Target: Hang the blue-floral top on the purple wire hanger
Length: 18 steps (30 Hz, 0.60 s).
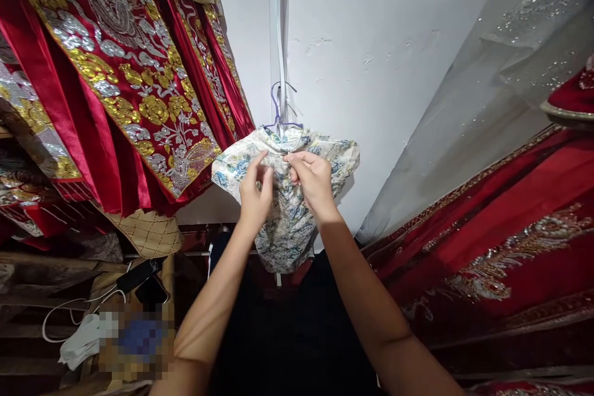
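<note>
A cream short-sleeved garment with a blue and green floral print (288,229) hangs on a purple hanger (277,105) in front of me. Its collar stands at the top, and the front falls straight down. My right hand (314,180) pinches the cloth just below the collar, on the right of the neck opening, with thumb and forefinger together. On the other side, my left hand (256,190) is at the upper front, its forefinger and thumb spread apart. The forefinger's tip is at the cloth near the collar. Any fastener at the right fingertips is too small to make out.
Red costumes with gold and silver embroidery (153,105) hang on the left. Sheer sparkly fabric (431,136) and a red beaded garment (524,216) are at right. A white pole (278,18) runs down the wall. Low left, a wooden stand holds a phone (152,292) and white cable (55,322).
</note>
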Tool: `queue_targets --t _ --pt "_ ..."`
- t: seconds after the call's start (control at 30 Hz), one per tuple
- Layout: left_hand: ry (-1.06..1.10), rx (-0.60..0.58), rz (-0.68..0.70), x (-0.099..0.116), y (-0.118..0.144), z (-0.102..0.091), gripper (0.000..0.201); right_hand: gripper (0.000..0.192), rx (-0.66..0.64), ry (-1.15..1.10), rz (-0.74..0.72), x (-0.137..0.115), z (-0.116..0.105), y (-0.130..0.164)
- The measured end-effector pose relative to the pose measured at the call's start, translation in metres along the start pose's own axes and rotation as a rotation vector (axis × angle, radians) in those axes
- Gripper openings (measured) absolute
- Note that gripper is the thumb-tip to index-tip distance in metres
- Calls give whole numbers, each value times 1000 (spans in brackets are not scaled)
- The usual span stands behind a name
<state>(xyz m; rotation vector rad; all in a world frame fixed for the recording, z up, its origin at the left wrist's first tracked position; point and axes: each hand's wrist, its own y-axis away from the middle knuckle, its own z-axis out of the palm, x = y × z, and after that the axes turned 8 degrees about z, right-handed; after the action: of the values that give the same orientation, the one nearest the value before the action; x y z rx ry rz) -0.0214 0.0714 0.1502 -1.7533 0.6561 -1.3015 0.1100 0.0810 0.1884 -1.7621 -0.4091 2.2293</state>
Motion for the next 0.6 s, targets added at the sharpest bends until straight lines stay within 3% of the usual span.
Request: queue_targets --t 0.1,0.17,0.23,0.3,0.37,0.43,0.5,0.6 --pt "-130 -137 195 6 -46 -3 29 23 -6 54 -56 -1 -1 -5" --pt "-212 -228 274 7 -60 -4 24 24 4 103 -59 6 -2 -11" --pt "-270 -229 303 6 -65 -10 23 23 42 151 -21 20 -6 -17" --pt "-290 -101 269 -1 -68 -24 22 22 93 185 41 39 -12 -19" --pt "-226 132 168 -16 -70 -45 19 22 122 194 92 56 -18 -16" --pt "-20 397 -36 -39 -69 -68 16 22 118 180 126 67 -23 -7" --pt "300 625 -329 -65 -61 -86 16 21 92 146 149 71 -22 4" --pt "608 732 -622 -93 -31 -90 20 19 44 94 163 69 -15 20"
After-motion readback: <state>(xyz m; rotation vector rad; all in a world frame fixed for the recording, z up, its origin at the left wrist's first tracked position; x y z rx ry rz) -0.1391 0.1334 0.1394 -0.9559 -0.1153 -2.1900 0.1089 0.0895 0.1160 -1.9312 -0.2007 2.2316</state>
